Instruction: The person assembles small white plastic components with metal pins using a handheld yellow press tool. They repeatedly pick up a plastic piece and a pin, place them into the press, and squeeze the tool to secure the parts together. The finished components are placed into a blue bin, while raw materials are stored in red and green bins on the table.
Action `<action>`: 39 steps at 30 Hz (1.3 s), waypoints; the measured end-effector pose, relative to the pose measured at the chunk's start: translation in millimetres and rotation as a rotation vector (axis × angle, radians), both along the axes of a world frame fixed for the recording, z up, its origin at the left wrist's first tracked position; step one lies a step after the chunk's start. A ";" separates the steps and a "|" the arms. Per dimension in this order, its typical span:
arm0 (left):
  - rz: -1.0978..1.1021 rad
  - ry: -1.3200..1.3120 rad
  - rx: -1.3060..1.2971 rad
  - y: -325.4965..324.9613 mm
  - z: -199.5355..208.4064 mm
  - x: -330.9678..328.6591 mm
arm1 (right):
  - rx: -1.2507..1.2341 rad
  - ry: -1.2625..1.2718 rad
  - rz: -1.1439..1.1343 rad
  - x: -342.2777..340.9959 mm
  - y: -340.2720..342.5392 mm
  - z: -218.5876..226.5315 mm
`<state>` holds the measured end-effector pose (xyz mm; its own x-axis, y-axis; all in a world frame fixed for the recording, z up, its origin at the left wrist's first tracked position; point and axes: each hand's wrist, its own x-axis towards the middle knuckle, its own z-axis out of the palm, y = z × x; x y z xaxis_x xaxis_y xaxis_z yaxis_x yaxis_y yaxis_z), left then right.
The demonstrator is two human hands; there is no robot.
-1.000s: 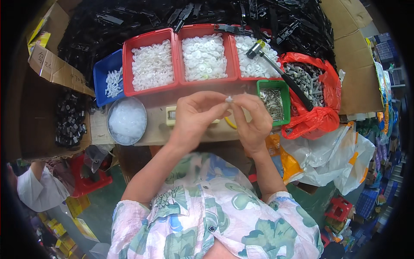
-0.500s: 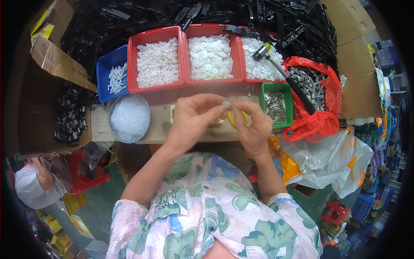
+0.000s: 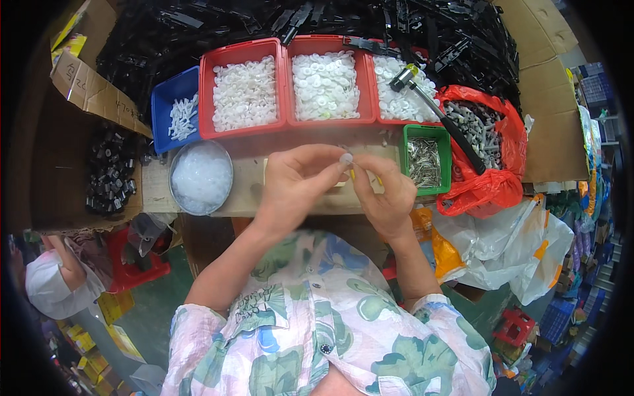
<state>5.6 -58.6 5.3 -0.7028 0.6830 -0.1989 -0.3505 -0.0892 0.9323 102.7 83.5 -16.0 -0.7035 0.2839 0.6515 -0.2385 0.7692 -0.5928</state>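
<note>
Over the worktable [image 3: 251,201], my two hands meet fingertip to fingertip. My left hand [image 3: 294,181] pinches a small round white plastic piece [image 3: 346,159] between thumb and forefinger. Right beside it, my right hand [image 3: 387,195] is closed in a pinch against the piece; whatever it holds is too small to make out. Under the hands shows part of a yellow object [image 3: 352,175], mostly covered by my fingers. Nearest to my right hand is a green bin [image 3: 407,190] of thin metal pins.
Red bins [image 3: 285,125] of small white plastic parts line the back, beside a blue bin [image 3: 157,119]. A round dish [image 3: 201,178] of clear-white material stands left. A hammer [image 3: 456,132] lies across a red bag [image 3: 485,191] of grey fittings. Black parts [image 3: 231,23] are heaped behind.
The round white piece shows more fully between my fingertips. Both hands stay almost in place, with a slight shift of the fingers.
</note>
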 end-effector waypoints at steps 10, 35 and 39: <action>0.136 0.751 -0.121 -0.6 -4.7 9.8 | 0.021 -0.031 0.012 4.0 1.7 2.9; 0.036 0.731 -0.110 -27.5 -14.2 -2.9 | -0.319 -0.141 0.194 -6.5 -6.2 12.1; 0.003 0.778 -0.124 -27.8 -16.6 -4.9 | -0.253 -0.187 0.273 -6.8 -1.2 11.0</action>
<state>0.7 -86.4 -11.3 -0.6733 0.6858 0.2762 0.4070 0.0320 0.9129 95.9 82.3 -5.0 -0.8749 0.2056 0.4386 -0.2835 0.5169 -0.8077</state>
